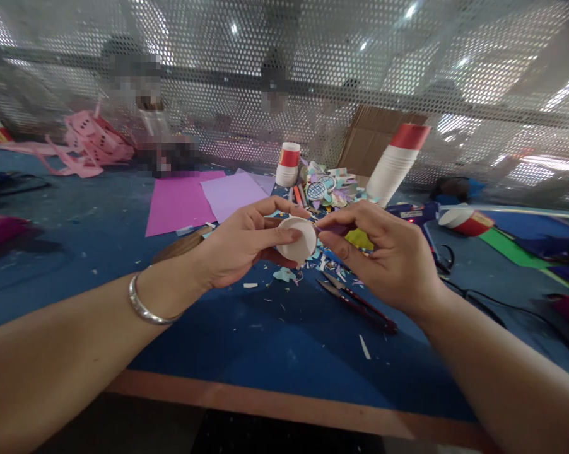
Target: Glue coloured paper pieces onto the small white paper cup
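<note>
Near scissors (354, 306) and scraps (285, 275), left hand (240, 243) gripping white cup (305, 243), right hand (391, 255) pinching purple piece (332, 229)

Holey metal screen (199, 94) runs all across the back, plus some cardboard (367, 137) back there. Kinda messy pink heap (95, 140) sits off to the left.

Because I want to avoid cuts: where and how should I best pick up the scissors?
Probably by the dark red handles, coming from the near right side: the scissors lie flat, their slightly parted blades pointing left and away.
</note>
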Demonstrator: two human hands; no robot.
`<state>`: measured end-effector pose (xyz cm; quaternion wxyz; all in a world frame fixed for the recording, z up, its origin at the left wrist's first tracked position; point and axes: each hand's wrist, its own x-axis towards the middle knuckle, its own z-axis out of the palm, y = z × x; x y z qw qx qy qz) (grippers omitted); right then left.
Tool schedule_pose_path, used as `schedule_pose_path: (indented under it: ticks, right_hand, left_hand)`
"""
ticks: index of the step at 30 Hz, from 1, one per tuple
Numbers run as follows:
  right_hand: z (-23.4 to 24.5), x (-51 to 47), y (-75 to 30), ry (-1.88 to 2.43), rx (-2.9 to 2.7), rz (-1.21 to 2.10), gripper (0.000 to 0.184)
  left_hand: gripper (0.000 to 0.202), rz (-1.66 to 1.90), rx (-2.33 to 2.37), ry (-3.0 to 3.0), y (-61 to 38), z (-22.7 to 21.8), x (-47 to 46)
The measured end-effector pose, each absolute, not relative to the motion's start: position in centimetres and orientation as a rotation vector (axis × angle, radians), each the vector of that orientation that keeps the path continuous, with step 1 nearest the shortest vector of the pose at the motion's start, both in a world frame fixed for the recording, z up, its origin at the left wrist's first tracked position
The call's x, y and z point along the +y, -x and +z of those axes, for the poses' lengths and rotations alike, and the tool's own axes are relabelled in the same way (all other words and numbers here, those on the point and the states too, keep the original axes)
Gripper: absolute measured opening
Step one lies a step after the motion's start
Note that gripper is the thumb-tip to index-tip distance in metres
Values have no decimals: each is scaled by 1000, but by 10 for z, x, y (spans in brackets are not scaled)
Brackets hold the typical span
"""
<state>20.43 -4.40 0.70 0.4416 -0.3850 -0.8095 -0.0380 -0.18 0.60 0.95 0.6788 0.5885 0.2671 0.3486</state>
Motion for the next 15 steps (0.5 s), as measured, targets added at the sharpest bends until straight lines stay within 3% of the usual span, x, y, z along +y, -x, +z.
schedule_pose_path:
  ticks: [8,15]
  right_hand:
    - [9,-42,-203,876,-2097,-361,28]
    - [7,-40,-203,933,-2105,-396,33]
  left_hand:
    - [30,795,611,-1202,1,15,5]
    - [56,684,553,-1265,4,16,0]
